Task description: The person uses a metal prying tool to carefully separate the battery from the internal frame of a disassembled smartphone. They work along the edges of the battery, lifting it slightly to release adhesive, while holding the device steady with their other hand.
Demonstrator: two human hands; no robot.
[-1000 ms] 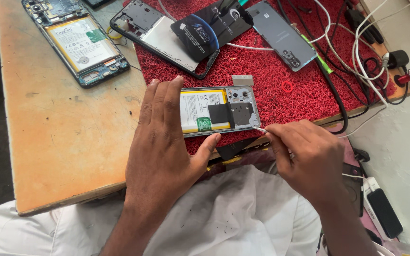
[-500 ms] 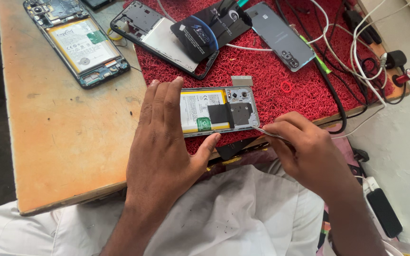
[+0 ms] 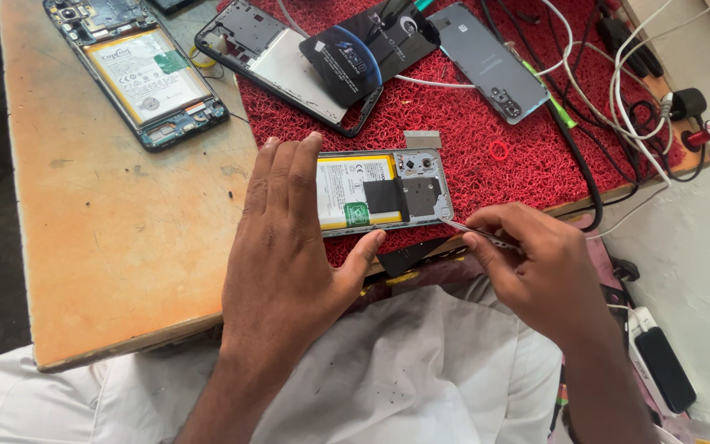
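An opened phone (image 3: 404, 191) with its back off lies on a red mat (image 3: 470, 123), showing a white and yellow battery and grey shielding. My left hand (image 3: 289, 238) lies flat over the phone's left end, thumb pressed along its near edge. My right hand (image 3: 536, 263) pinches thin metal tweezers (image 3: 474, 233), whose tip touches the phone's lower right corner.
A second opened phone (image 3: 145, 74) lies at the far left on the wooden table (image 3: 125, 238). A phone frame (image 3: 281, 62), a dark card (image 3: 367, 49) and a grey back cover (image 3: 491, 62) sit further back. Tangled cables (image 3: 618, 82) fill the right edge. A black charger (image 3: 663, 366) lies lower right.
My right hand has shifted a little left, bringing the tweezers' tip to the phone's lower right corner. My left hand stays put on the phone.
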